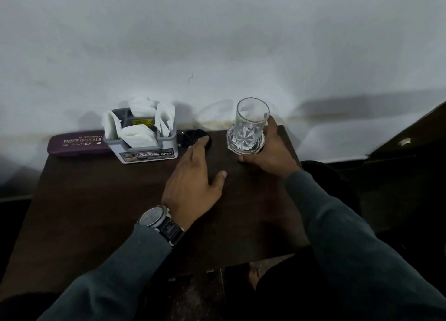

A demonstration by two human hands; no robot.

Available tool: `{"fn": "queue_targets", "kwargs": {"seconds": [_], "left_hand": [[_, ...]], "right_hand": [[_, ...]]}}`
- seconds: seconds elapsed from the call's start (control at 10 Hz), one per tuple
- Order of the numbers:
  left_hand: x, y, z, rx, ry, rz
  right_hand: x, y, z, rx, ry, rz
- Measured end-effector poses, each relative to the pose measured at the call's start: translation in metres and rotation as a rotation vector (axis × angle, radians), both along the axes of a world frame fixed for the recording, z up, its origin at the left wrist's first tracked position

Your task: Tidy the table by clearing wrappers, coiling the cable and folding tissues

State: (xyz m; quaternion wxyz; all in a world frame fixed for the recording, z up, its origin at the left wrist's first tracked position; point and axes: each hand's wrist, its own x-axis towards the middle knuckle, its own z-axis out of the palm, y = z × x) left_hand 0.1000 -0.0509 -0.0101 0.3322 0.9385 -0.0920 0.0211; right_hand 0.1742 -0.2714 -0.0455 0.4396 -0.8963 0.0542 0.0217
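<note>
A grey holder box (144, 149) stands at the back of the dark wooden table (96, 200), with folded white tissues (138, 135) tucked in its slots. A coiled black cable (193, 136) lies just right of the box. My left hand (193, 178) reaches forward with straight fingers, its fingertips touching the cable. My right hand (270, 152) grips the base of a clear drinking glass (248, 127) standing at the table's back right.
A maroon spectacle case (77, 143) lies against the white wall behind the holder box. The table's right edge runs just past my right hand. A dark cabinet (410, 139) stands to the right. A watch sits on my left wrist.
</note>
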Motion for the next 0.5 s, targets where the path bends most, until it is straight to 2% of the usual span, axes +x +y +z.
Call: {"fn": "queue_targets", "kwargs": {"seconds": [0.2,0.5], "left_hand": [[0.000,-0.001,0.000,0.001,0.000,0.000],[-0.004,0.000,0.007,0.034,0.005,0.001]], "right_hand": [[0.002,-0.004,0.003,0.048,0.010,0.087],[0.003,-0.002,-0.008,0.052,0.004,0.068]]}}
